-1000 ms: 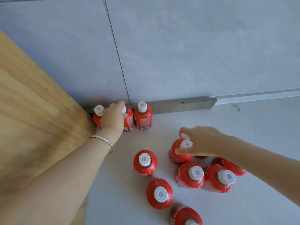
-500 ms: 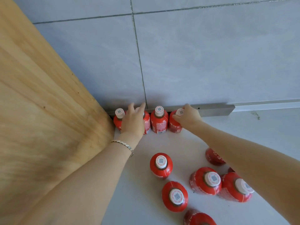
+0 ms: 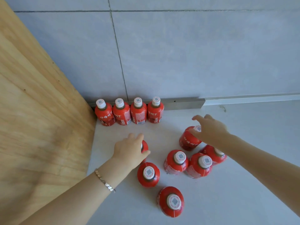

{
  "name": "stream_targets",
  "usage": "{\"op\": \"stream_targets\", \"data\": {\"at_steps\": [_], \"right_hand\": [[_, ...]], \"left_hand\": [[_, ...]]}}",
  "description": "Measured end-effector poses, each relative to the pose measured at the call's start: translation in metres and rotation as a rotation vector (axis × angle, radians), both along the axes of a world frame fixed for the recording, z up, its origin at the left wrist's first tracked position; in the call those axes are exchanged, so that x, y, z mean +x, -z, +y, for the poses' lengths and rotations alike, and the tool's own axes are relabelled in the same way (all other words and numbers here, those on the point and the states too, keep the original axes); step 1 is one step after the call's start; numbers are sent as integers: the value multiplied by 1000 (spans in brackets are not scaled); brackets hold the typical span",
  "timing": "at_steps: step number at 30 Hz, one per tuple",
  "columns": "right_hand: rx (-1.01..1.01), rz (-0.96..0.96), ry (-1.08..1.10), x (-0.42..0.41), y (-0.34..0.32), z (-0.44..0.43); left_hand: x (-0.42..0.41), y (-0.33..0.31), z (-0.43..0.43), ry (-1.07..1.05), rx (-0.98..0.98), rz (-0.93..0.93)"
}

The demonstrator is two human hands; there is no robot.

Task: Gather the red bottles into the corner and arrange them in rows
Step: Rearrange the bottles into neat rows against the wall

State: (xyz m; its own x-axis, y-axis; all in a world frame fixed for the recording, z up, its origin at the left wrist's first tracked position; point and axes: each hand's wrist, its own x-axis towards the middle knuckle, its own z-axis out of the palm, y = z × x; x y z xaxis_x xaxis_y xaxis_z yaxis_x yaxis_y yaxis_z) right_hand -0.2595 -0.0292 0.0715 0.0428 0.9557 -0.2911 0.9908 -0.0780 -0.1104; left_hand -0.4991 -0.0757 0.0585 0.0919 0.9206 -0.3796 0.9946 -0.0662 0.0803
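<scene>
Several red bottles with white caps stand in a row [image 3: 129,113] against the grey wall, starting at the corner by the wooden panel. More red bottles stand loose on the white floor in front. My left hand [image 3: 129,150] lies over the top of one loose bottle [image 3: 145,146], thumb curled round its right side, hiding its cap. My right hand [image 3: 209,129] hovers with spread fingers over another loose bottle [image 3: 188,141], its thumb at the cap. Further loose bottles stand at the front [image 3: 148,174], nearest me [image 3: 172,201], and in a cluster [image 3: 177,161] under my right forearm.
A wooden panel [image 3: 40,111] forms the left wall of the corner. A metal skirting strip [image 3: 183,103] runs along the foot of the tiled wall. White floor [image 3: 243,127] stretches to the right of the row.
Both hands have pulled back from the row at the wall to loose bottles. The row gained the bottle my right hand was setting down. The camera has dropped closer.
</scene>
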Motion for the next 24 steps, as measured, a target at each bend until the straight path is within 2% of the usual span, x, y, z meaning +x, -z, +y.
{"op": "stream_targets", "data": {"at_steps": [3,7,10,15,24], "right_hand": [[-111,84,35,13,16,-8],[-35,188,84,-1,32,-6],[-14,205,43,-22,34,-5],[-30,271,-101,-72,28,-1],[-39,364,-240,-178,28,25]], "left_hand": [[1,9,-3,-54,40,-55],[-11,17,-7,-237,103,-337],[-27,16,-8,-359,199,-430],[-67,12,22,-470,368,-406],[-106,34,56,-671,379,-347]]}}
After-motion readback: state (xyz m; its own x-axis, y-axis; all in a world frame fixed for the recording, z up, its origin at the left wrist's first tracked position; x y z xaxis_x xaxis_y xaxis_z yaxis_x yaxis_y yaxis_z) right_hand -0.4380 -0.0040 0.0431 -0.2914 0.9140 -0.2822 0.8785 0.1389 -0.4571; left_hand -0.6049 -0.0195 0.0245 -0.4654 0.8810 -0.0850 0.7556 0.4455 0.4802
